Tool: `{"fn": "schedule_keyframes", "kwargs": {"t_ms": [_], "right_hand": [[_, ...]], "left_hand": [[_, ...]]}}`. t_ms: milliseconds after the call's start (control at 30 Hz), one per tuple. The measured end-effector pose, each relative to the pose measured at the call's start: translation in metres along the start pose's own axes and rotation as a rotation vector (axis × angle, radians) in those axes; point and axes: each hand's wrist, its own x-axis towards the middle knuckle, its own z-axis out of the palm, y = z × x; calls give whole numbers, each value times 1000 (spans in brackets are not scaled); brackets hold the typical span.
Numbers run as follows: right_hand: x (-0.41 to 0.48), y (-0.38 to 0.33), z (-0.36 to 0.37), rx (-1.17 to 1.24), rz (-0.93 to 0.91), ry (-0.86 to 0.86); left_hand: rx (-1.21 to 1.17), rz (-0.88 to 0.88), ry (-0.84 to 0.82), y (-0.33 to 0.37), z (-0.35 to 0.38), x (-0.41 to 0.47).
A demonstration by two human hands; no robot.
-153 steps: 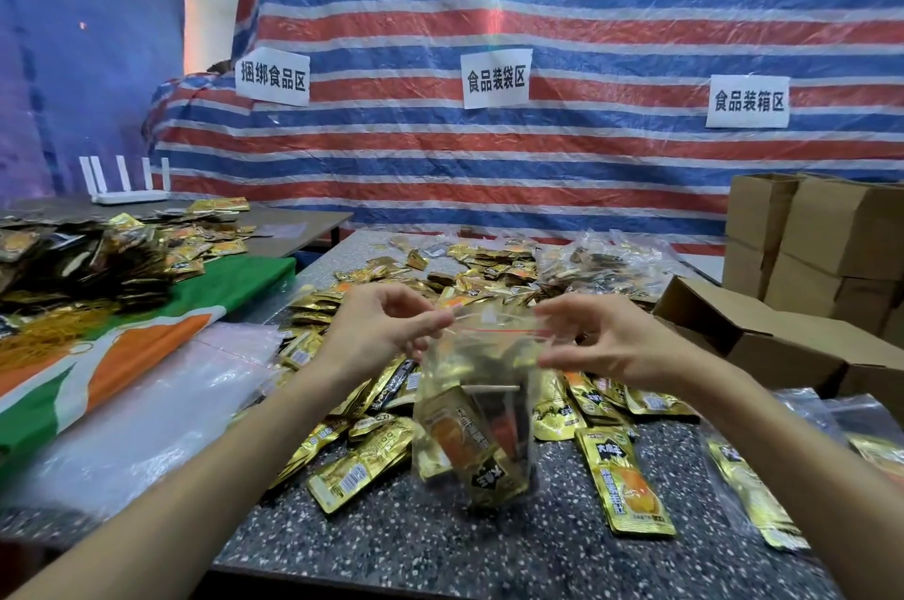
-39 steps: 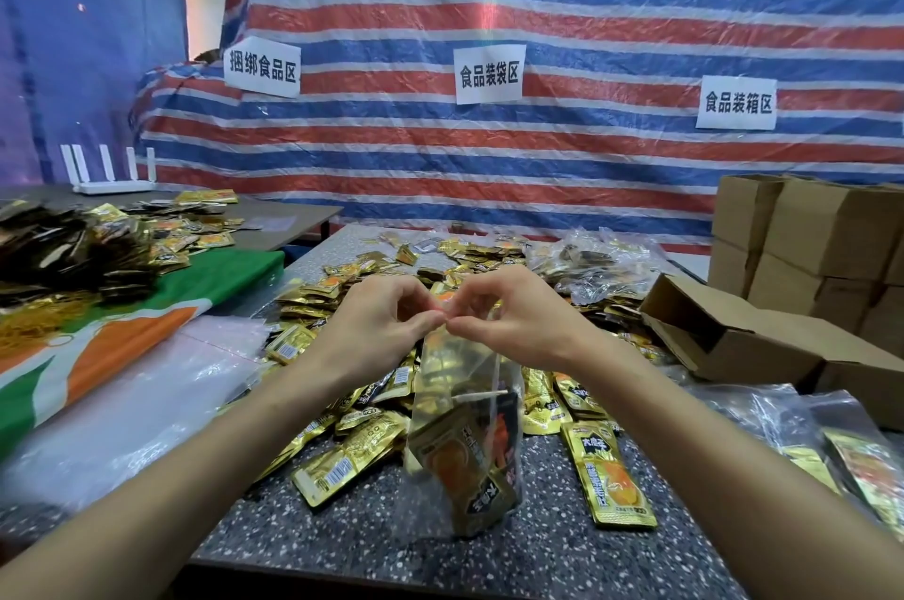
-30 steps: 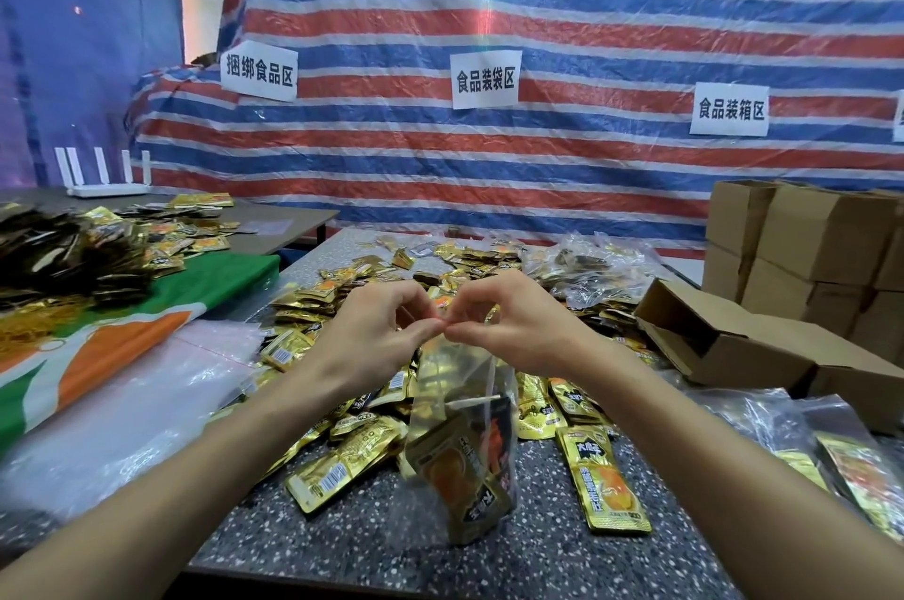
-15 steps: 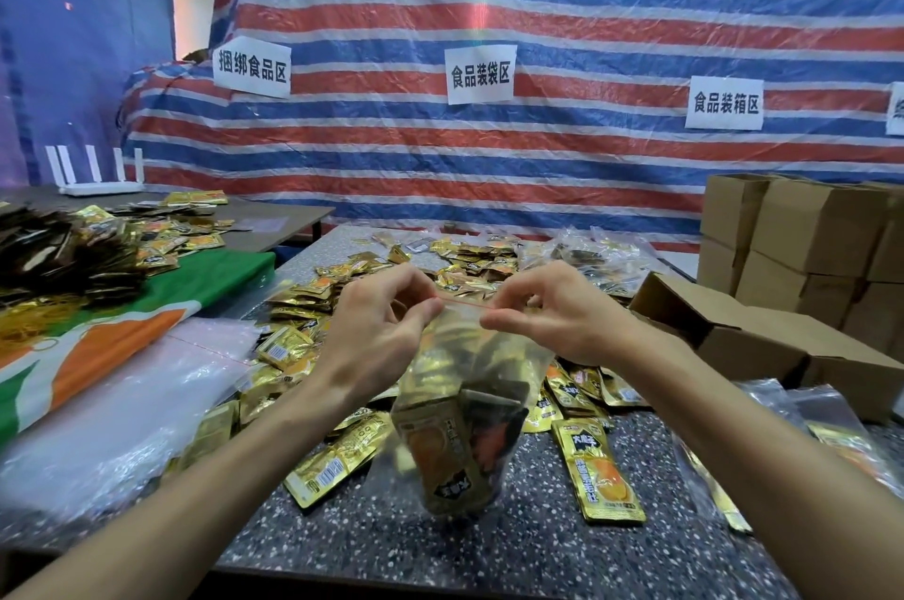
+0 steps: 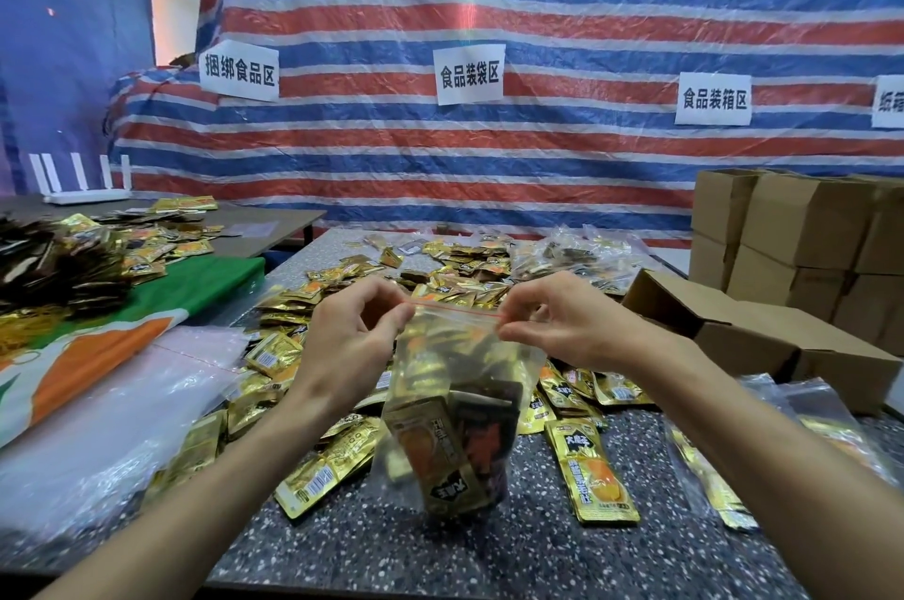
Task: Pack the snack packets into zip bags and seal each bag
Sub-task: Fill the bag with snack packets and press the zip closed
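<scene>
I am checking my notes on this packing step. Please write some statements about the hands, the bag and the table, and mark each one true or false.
1. The left hand and the right hand both pinch the top edge of the zip bag. True.
2. The zip bag is empty. False: it holds snack packets.
3. The zip bag lies flat on the table. False: it hangs upright from the hands.
4. Many loose gold packets lie on the table around it. True.
5. The open cardboard box stands to the person's left. False: it stands to the right.
</scene>
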Motion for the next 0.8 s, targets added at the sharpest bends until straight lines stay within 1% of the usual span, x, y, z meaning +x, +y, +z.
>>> {"fn": "schedule_keyframes", "kwargs": {"t_ms": [100,167,233,333,467,600,700,800], "right_hand": [[1,-1,3,-33,-3,-16],[1,0,5,-7,-2,-22],[1,-1,6,41,-11,-33],[1,-2,1,52,-13,-53],[-1,0,-9,66,-13,-69],[-15,18,-15,129,95,-109],[-27,32,-19,204,133,-66],[-34,36,-20,292,129,-17]], "left_hand": [[-46,-27,-83,-5,-6,2],[-61,-26,-126,-5,-10,2],[-36,-20,-167,-5,-11,2],[52,-2,-212,-6,-8,4],[51,-30,-181,-5,-2,10],[25,-51,-160,-10,-1,9],[1,-72,-135,-17,-7,8],[-43,-92,-135,-20,-10,8]]}}
